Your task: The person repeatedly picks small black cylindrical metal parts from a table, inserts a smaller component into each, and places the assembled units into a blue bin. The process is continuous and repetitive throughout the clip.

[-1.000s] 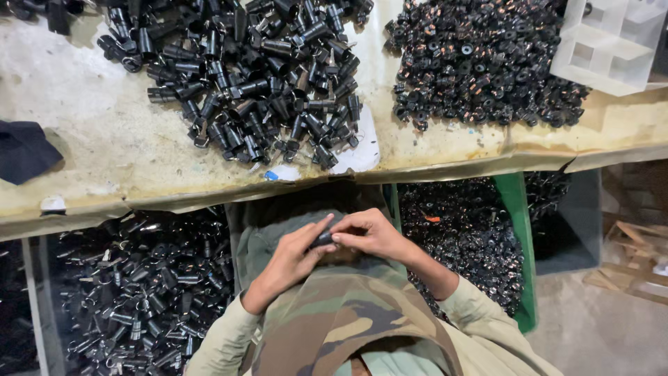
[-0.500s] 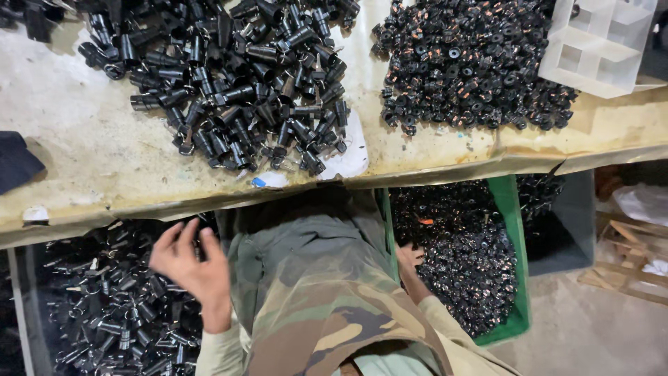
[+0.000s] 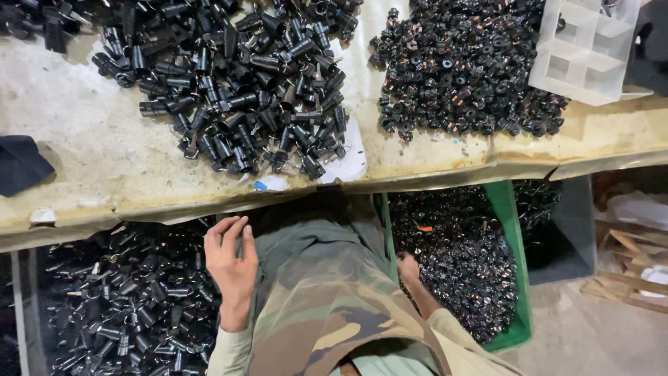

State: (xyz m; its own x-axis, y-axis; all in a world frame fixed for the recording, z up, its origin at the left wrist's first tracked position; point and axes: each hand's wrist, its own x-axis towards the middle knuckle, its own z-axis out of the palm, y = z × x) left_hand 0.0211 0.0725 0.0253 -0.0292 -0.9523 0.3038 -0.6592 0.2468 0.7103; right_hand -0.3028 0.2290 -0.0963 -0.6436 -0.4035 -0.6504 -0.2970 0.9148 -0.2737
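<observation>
My left hand (image 3: 233,268) hangs with its fingers apart and nothing in it, just over the right edge of a low bin of black tubular parts (image 3: 118,299) under the table. My right hand (image 3: 409,269) reaches down into a green bin (image 3: 511,251) of small black ring-shaped parts with copper windings; my camouflage sleeve and jacket (image 3: 327,306) hide most of it, so its grip does not show. On the worn table (image 3: 83,139) above lie a heap of black tubular parts (image 3: 236,90) and a heap of small ring parts (image 3: 452,69).
A white plastic compartment tray (image 3: 584,49) sits on the table's back right. A dark cloth (image 3: 21,163) lies at the left edge. A white scrap (image 3: 348,163) lies at the front edge. Wooden pieces (image 3: 626,264) lie on the floor at right.
A second ago both hands held a small black part together over my lap. They have parted: the left swung out over the left bin, the right went down into the green bin.
</observation>
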